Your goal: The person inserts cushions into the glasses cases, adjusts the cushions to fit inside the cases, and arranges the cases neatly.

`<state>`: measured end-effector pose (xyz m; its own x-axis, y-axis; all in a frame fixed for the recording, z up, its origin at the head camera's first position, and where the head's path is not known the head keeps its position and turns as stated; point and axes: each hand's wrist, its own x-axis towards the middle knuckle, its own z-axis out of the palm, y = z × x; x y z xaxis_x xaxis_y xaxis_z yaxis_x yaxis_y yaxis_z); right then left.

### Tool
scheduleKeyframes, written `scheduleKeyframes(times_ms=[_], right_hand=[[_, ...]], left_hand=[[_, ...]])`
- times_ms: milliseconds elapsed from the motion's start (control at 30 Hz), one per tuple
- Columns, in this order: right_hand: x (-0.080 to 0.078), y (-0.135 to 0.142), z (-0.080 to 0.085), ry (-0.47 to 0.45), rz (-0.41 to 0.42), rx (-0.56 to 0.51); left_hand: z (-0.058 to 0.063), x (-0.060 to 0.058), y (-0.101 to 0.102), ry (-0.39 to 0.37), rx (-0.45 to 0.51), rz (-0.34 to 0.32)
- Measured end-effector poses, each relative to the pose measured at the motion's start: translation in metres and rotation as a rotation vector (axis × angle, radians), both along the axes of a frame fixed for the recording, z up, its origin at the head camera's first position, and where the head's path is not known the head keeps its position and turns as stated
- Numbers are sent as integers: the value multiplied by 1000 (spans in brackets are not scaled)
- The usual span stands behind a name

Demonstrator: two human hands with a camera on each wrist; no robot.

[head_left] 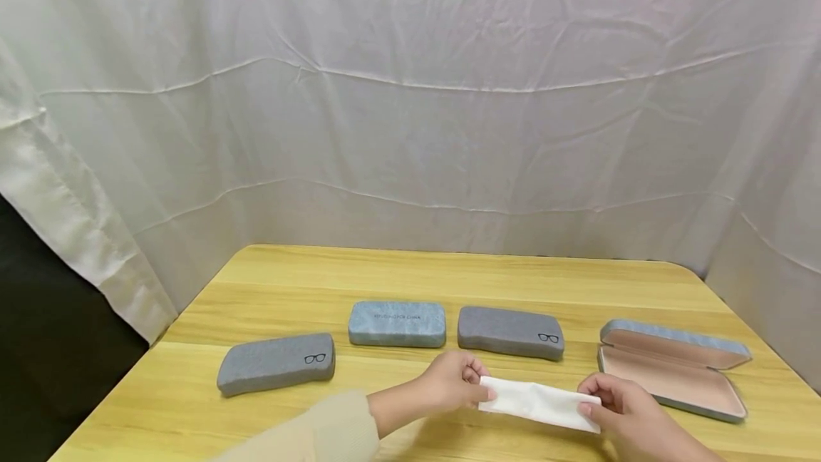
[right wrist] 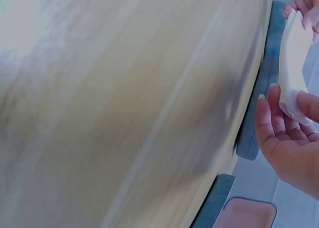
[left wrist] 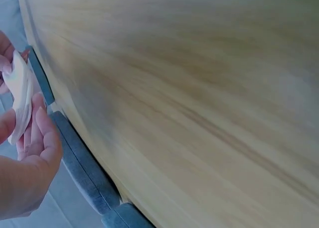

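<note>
A folded white cloth (head_left: 539, 405), a long soft strip, is stretched between both hands close over the table. My left hand (head_left: 452, 383) pinches its left end, with the thumb on top and the fingers beneath. At the other end, the right hand (head_left: 631, 416) pinches the cloth the same way. In the left wrist view the cloth (left wrist: 21, 91) shows several layers along its edge. Nearest beyond the hands lies a closed grey glasses case (head_left: 509, 334) with a glasses print. An open glasses case (head_left: 673, 376) with a pink lining stands to the right of the right hand.
A closed blue glasses case (head_left: 398, 324) with lettering lies left of the middle. Farther left is another closed grey case (head_left: 279, 363), also printed with glasses. The wooden table (head_left: 321, 269) ends at the back in front of a white curtain (head_left: 410, 127).
</note>
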<state>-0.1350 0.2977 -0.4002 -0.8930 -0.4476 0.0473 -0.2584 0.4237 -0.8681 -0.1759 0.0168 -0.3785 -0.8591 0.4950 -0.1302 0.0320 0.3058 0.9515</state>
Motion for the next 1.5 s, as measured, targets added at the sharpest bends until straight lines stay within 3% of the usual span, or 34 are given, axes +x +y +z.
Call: scheduleKeyframes(times_ms=[267, 467, 767, 1000, 1133, 1233, 1500], right_hand=[[1, 8, 7, 117, -151, 78], [3, 18, 13, -37, -276, 97], [0, 36, 11, -96, -365, 119], [3, 47, 11, -18, -393, 157], [5, 51, 11, 70, -519, 266], [5, 57, 11, 83, -582, 311], [-1, 82, 6, -75, -513, 81]], left_hand=[[4, -6, 14, 25, 50, 29], [5, -10, 27, 31, 54, 25], [0, -13, 49, 50, 51, 70], [-3, -13, 65, 98, 54, 72], [-3, -14, 76, 133, 31, 89], [-3, -16, 84, 152, -4, 110], [0, -18, 105, 165, -46, 154]])
